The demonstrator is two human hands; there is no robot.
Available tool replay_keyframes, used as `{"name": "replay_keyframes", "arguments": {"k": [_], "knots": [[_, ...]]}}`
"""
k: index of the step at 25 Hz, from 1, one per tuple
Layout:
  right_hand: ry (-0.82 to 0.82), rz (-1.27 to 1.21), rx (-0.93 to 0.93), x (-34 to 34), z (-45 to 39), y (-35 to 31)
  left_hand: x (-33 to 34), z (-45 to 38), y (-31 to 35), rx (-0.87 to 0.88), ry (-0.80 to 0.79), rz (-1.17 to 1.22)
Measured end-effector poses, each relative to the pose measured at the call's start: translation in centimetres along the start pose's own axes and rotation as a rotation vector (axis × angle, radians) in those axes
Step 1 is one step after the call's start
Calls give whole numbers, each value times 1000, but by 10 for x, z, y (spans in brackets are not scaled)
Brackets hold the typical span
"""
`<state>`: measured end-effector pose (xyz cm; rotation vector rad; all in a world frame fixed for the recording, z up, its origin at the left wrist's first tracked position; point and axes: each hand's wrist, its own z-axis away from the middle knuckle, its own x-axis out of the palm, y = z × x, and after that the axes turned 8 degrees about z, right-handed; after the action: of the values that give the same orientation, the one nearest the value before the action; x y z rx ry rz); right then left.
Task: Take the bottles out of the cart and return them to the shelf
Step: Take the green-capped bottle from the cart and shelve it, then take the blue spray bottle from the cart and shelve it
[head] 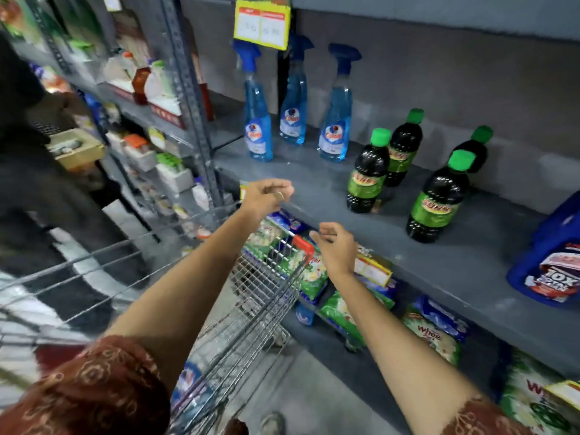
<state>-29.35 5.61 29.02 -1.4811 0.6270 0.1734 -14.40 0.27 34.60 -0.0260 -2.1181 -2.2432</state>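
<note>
My empty, loosely curled left hand (266,193) and right hand (335,246) hover at the grey shelf (314,189); a blue-labelled bottle (191,390) lies low in the wire cart (251,309), behind and below, nearer my left.

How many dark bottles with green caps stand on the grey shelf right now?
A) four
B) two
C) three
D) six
A: four dark bottles with green caps stand in two pairs on the grey shelf, right of the three blue spray bottles.
</note>
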Motion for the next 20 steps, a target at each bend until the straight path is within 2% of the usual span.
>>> {"name": "replay_keyframes", "arguments": {"k": [5, 9, 14, 20], "knots": [[-282, 4, -93, 67, 45, -14, -105, 55, -36, -83, 233, -6], [-603, 125, -79, 140, 69, -16, -186, 85, -86, -314, 419, -30], [-964, 331, 24, 234, 84, -6, -264, 105, -162, -635, 487, 20], [-1162, 642, 96, 323, 93, 38, -303, 111, -258, -934, 568, 154]]}}
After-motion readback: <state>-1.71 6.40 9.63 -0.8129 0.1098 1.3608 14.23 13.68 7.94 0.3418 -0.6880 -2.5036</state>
